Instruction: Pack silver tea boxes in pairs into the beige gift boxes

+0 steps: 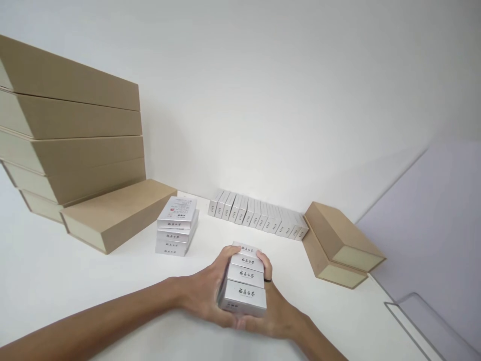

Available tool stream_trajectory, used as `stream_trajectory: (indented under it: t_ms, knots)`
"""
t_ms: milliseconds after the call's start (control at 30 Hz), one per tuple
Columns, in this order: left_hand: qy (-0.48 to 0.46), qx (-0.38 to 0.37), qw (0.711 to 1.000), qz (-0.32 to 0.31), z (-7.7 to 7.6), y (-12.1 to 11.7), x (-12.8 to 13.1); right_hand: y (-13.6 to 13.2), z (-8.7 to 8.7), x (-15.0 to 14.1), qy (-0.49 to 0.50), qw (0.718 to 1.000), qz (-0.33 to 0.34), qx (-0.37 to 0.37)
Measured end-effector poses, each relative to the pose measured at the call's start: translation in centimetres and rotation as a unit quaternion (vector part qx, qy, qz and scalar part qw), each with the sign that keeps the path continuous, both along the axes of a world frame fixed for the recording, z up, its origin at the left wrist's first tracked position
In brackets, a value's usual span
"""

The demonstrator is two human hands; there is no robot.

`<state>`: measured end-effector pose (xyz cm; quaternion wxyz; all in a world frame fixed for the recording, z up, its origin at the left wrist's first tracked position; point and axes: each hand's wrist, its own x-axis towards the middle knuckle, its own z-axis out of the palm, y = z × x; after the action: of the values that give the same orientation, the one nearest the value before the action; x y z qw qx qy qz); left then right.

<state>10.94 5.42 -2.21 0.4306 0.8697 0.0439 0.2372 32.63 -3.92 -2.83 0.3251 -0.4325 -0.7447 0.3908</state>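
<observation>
Between both hands sits a row of several small silver-white boxes (246, 274) with dark printed characters on their upward faces. My left hand (206, 291) wraps their left side, thumb low at the near end. On the right side my right hand (272, 306) closes round the same boxes, a dark ring on one finger. Both thumbs meet under the nearest box. To the left is a stack of similar silver-white boxes (176, 225), its top one showing printed text and a red mark. Whether the held boxes touch the table is hidden.
Large tan boxes (90, 115) are piled high at the left, with one lying flat (120, 213) beside them. A long row of silver-white boxes (259, 213) stands along the wall. Two tan boxes (343, 240) lie stacked at the right of the white table (124, 296).
</observation>
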Motion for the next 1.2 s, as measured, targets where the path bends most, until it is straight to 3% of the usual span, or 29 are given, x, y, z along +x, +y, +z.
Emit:
stream_trajectory:
  t_ms: [167,267,333,433,633,733,833,933,1067,1200]
  knots:
    - [0.201,0.030,0.973,0.109,5.6,-0.9,-1.3,-0.7,3.5,0.9,-0.090,0.993,-0.039,-0.068]
    - [0.289,0.093,0.947,0.110,8.8,-1.1,-0.7,-0.5,6.5,0.7,-0.156,0.979,-0.032,-0.125]
    - [0.327,0.122,0.932,0.098,10.1,-0.8,0.0,-0.1,8.2,0.4,-0.178,0.974,-0.012,-0.140]
    - [0.370,0.149,0.912,0.091,10.8,-0.3,0.8,0.4,9.7,-0.1,-0.208,0.968,-0.007,-0.138]
    - [0.396,0.183,0.894,0.099,11.2,1.0,1.1,1.7,10.6,-0.5,-0.280,0.953,-0.014,-0.111]
    - [0.407,0.213,0.880,0.123,12.5,3.1,1.2,4.2,11.6,-0.6,-0.301,0.949,-0.014,-0.092]
    - [0.394,0.293,0.856,0.164,13.5,5.2,1.3,7.5,12.0,-1.1,-0.319,0.947,-0.027,-0.002]
    - [0.348,0.396,0.818,0.233,12.4,6.0,1.2,10.5,10.4,-2.1,-0.333,0.927,-0.072,0.158]
    - [0.304,0.483,0.755,0.323,8.1,5.3,0.5,12.8,5.5,-3.0,-0.339,0.874,-0.098,0.334]
    - [0.300,0.517,0.733,0.325,4.1,3.9,-0.5,12.9,1.1,-2.8,-0.346,0.828,-0.084,0.432]
